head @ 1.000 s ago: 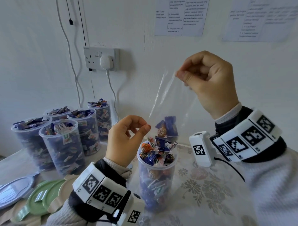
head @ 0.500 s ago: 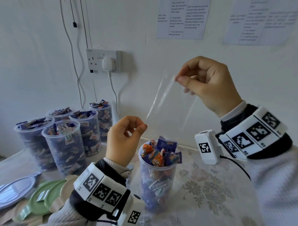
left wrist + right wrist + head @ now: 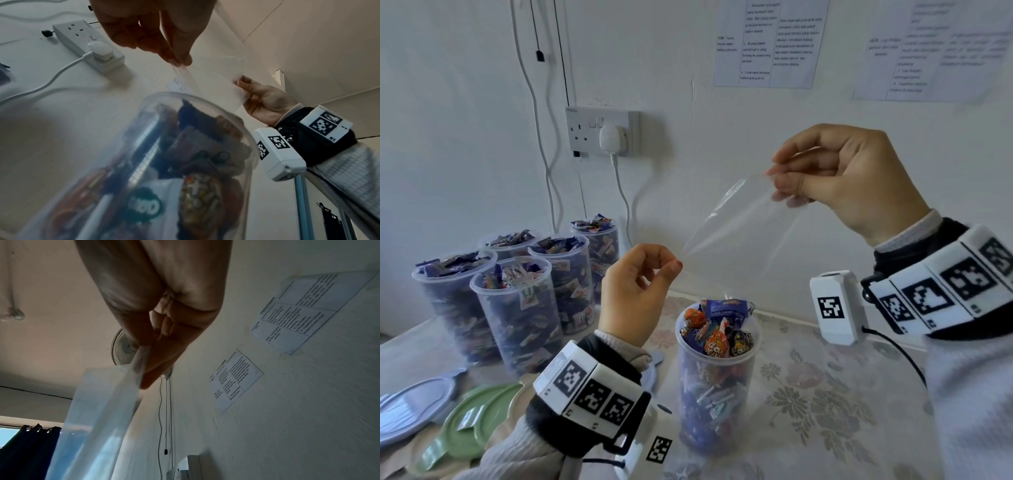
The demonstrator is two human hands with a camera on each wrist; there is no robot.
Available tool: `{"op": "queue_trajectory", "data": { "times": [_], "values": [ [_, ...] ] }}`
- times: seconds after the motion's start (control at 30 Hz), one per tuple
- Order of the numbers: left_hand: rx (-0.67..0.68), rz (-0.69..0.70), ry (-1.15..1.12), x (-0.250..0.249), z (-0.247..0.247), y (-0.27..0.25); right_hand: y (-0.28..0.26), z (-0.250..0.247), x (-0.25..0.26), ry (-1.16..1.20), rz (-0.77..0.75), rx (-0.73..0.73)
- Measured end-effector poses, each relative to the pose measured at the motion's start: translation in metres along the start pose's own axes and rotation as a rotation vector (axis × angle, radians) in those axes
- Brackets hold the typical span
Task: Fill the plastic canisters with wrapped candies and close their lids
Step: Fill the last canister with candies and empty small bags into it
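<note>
Hands (image 3: 635,291) (image 3: 849,180) both pinch clear bag (image 3: 736,219), seemingly empty | held above heaped candy canister (image 3: 717,373) | table (image 3: 825,411) centre

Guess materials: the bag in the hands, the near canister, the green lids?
Bag: thin clear plastic film, glossy; wall shows through, it creases. Near canister: clear rigid plastic, slightly frosted; the candies read through its wall. Green lids: opaque plastic, matte-looking; moulded rim and tab. Both hands pinch the bag: left hand, right hand.
</note>
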State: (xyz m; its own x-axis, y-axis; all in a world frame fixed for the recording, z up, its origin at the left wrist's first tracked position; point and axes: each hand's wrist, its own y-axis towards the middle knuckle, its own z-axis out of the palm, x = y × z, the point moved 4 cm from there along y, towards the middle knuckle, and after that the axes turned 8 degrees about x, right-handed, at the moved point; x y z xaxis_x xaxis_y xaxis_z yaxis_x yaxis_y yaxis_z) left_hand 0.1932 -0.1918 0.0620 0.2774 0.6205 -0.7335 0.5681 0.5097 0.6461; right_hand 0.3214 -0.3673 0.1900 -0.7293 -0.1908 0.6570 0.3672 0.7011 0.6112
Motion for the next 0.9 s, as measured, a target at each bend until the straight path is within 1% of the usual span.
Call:
{"op": "queue_trajectory", "data": {
  "times": [0.07, 0.13, 0.23, 0.3, 0.33, 0.4, 0.47, 0.5, 0.53, 0.6, 0.67, 0.77, 0.83, 0.9],
  "values": [
    [-0.003, -0.025, -0.004, 0.002, -0.003, 0.001, -0.001, -0.002, 0.002, -0.023, 0.007, -0.033],
    [-0.019, -0.052, -0.022, 0.003, -0.006, 0.000, -0.002, -0.005, 0.005, -0.103, -0.030, -0.120],
    [-0.049, -0.075, -0.118, -0.001, -0.010, -0.001, -0.004, -0.005, 0.014, -0.208, -0.213, -0.313],
    [-0.025, -0.127, -0.289, -0.009, -0.012, -0.001, -0.011, 0.007, 0.022, -0.270, -0.364, -0.389],
    [0.001, -0.175, -0.408, -0.014, -0.011, -0.001, -0.017, 0.016, 0.026, -0.325, -0.439, -0.393],
    [0.037, -0.261, -0.644, -0.024, -0.010, -0.001, -0.031, 0.038, 0.029, -0.471, -0.585, -0.344],
    [0.027, -0.305, -0.794, -0.030, -0.013, -0.001, -0.045, 0.059, 0.027, -0.595, -0.699, -0.220],
    [0.018, -0.319, -0.816, -0.031, -0.014, -0.001, -0.052, 0.068, 0.023, -0.617, -0.725, -0.136],
    [0.018, -0.328, -0.782, -0.030, -0.015, -0.001, -0.057, 0.077, 0.018, -0.614, -0.735, -0.050],
    [0.021, -0.346, -0.707, -0.026, -0.016, -0.004, -0.067, 0.090, 0.009, -0.567, -0.713, 0.089],
    [0.002, -0.368, -0.715, -0.017, -0.016, -0.007, -0.074, 0.097, -0.002, -0.503, -0.622, 0.142],
    [0.014, -0.384, -0.686, -0.005, -0.018, -0.012, -0.086, 0.096, -0.027, -0.387, -0.378, 0.112],
    [0.011, -0.401, -0.609, 0.005, -0.023, -0.016, -0.098, 0.094, -0.049, -0.334, -0.193, 0.094],
    [-0.013, -0.421, -0.520, 0.014, -0.029, -0.020, -0.112, 0.095, -0.071, -0.243, 0.009, 0.119]
  ]
}}
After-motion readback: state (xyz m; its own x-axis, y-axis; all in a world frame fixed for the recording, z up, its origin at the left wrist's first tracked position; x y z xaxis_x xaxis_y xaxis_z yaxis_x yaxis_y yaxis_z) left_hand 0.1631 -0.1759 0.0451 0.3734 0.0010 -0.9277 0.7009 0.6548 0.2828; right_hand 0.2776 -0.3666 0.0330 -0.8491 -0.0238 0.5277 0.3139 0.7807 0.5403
